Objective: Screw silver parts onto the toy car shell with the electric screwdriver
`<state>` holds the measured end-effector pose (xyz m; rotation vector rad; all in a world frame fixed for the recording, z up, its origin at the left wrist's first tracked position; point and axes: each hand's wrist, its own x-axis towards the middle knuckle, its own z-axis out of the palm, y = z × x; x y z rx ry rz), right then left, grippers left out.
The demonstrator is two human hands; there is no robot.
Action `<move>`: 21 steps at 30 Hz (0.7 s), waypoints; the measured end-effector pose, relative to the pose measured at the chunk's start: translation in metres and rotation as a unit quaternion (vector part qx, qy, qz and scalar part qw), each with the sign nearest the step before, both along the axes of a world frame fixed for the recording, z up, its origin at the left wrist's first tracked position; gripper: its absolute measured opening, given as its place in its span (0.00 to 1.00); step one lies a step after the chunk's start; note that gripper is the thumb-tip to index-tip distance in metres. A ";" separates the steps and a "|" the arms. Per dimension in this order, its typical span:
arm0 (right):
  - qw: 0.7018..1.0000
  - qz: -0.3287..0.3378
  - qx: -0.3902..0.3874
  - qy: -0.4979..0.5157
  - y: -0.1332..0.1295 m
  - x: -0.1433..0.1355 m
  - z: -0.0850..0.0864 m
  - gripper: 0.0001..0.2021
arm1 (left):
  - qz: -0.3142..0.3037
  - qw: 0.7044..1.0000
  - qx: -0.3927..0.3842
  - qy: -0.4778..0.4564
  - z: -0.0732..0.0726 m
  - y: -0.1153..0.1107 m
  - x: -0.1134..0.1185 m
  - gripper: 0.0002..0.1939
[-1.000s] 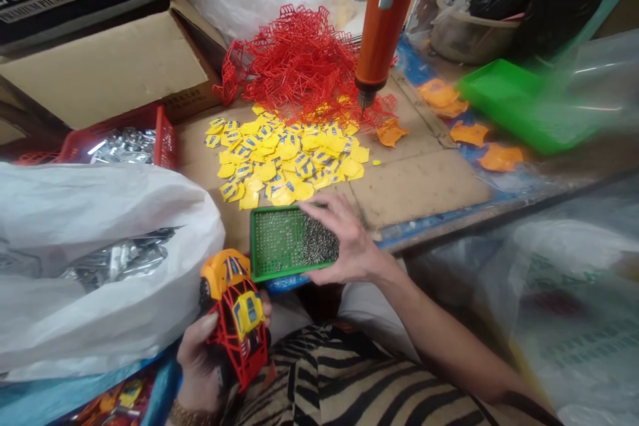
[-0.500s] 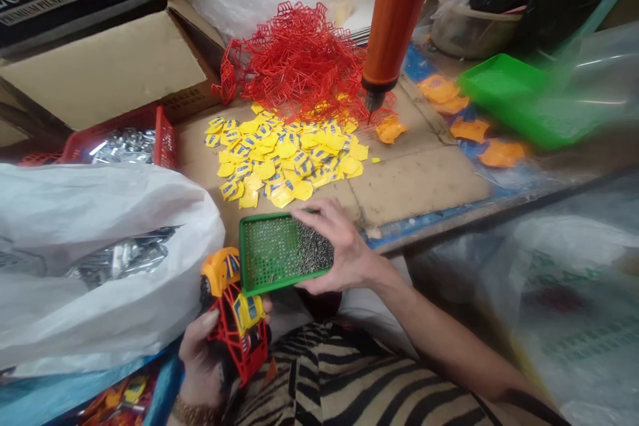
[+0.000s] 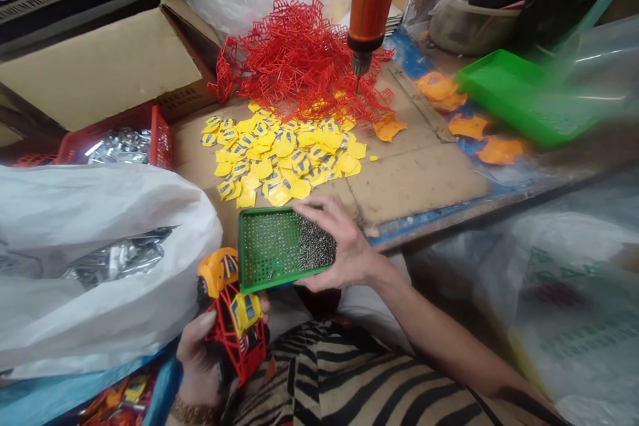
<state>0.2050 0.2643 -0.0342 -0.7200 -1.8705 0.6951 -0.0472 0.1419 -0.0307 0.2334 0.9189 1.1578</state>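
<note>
My left hand is closed around a toy car with a red frame, an orange front and a yellow panel. My right hand grips the right end of a small green basket with holes in its floor. Small metal screws are heaped at the basket's right end, by my palm. The basket's left end is close beside the car; whether they touch I cannot tell. Just beyond the basket lies a pile of yellow stickered panels.
An orange electric screwdriver hangs point down over the table. Red plastic frames are heaped behind the yellow panels. A red basket of metal parts and a white sack stand left; a bright green tray and orange shells lie right.
The hanging screwdriver has shifted slightly left and up in view. Both hands keep their holds on the car and the basket, with hardly any movement.
</note>
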 end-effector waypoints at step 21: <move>0.995 -0.045 0.070 -0.051 0.002 0.004 0.009 0.41 | 0.073 0.996 -0.043 0.018 -0.010 -0.009 0.001 0.28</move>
